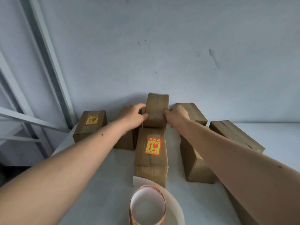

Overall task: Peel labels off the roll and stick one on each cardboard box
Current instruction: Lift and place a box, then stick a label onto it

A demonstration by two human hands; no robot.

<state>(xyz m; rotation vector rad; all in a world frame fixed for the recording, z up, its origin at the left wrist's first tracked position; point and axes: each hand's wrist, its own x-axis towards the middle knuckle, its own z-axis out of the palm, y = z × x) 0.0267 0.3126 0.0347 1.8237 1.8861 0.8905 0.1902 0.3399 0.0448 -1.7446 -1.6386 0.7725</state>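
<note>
Cardboard box (156,111), unlabeled, sits upper center of frame, clamped between left hand (132,115) and right hand (176,115), fingers closed on its sides. Label roll (147,207) stands bottom center, untouched. Risk: the box looks raised and blurred, so it could slip onto the labeled box (151,153) below.

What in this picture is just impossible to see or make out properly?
All in the head view:
- Box behind the left hand: its top is covered by the hand, so any label is hidden.
- Raised box gripped by both hands, the right hand too: blurred.
- Label text: too small to read.
- Label roll: cut off by the bottom edge.
- Box under the right forearm: top partly covered.
</note>
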